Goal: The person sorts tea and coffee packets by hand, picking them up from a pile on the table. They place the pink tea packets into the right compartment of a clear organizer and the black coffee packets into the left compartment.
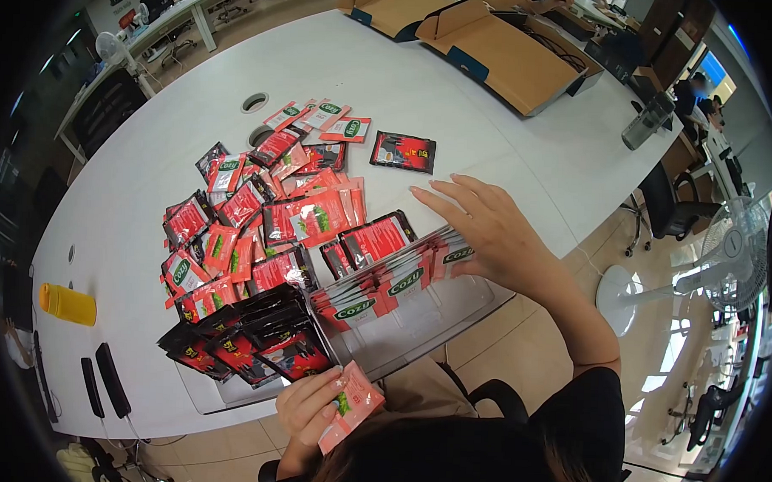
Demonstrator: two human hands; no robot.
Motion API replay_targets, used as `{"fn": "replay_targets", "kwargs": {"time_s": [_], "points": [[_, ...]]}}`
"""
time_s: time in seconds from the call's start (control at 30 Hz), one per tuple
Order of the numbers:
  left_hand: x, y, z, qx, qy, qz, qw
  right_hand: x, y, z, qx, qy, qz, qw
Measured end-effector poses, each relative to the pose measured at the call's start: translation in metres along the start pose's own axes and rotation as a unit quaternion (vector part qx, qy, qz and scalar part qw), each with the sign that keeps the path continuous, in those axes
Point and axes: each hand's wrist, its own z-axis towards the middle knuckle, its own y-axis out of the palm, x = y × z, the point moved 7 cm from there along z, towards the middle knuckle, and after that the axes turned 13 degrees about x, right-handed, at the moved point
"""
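Low at the table's near edge, my left hand (305,406) grips a pink sachet (354,403) with green leaves on it, its fingers wrapped over one side. My right hand (491,232) is open, fingers stretched out above the table and thumb low at the right end of a row of Cozy sachets (401,282). That row stands upright in a clear plastic tray (438,336). Black-and-red packets (251,342) are stacked upright in the tray's left part. Beyond it spreads a loose pile of mixed pink and black-red sachets (306,217).
A single black-and-red packet (403,151) lies apart from the pile. Farther back are open cardboard boxes (503,62) and a grey bottle (648,121). A yellow bottle (69,305) lies at the left. A white fan (726,253) stands on the floor at right.
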Motion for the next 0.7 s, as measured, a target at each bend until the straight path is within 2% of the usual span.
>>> {"fn": "replay_targets", "kwargs": {"time_s": [0.1,0.23,0.3,0.33,0.4,0.43,0.47,0.53,0.57,0.67,0.7], "points": [[0.000,0.003,-0.002,0.023,0.011,0.003,1.000,-0.003,-0.007,-0.003,-0.005,0.008,0.011,1.000],[0.002,0.010,0.010,0.046,-0.036,0.033,0.998,-0.010,-0.030,-0.013,0.084,0.025,0.080,0.993],[-0.003,0.013,0.017,0.110,-0.166,-0.044,0.979,-0.018,-0.040,-0.018,0.152,0.018,0.131,0.980],[-0.004,0.016,0.021,0.142,-0.231,-0.081,0.959,-0.024,-0.041,-0.021,0.146,0.023,0.179,0.973],[-0.005,0.023,0.039,0.167,-0.309,-0.126,0.928,-0.037,-0.042,-0.029,0.131,0.035,0.276,0.952],[-0.007,0.026,0.042,0.179,-0.340,-0.132,0.914,-0.044,-0.046,-0.030,0.175,0.038,0.308,0.934],[-0.010,0.029,0.043,0.190,-0.370,-0.138,0.899,-0.049,-0.041,-0.032,0.160,0.071,0.340,0.924],[-0.017,0.037,0.045,0.191,-0.360,-0.114,0.906,-0.056,-0.033,-0.035,0.132,0.136,0.400,0.897],[-0.018,0.039,0.046,0.191,-0.354,-0.102,0.910,-0.059,-0.034,-0.033,0.140,0.131,0.397,0.898],[-0.016,0.047,0.048,0.196,-0.422,-0.169,0.869,-0.060,-0.028,-0.031,0.119,0.132,0.438,0.881],[-0.019,0.046,0.045,0.132,-0.352,-0.124,0.918,-0.057,-0.025,-0.033,0.108,0.154,0.436,0.880]]}}
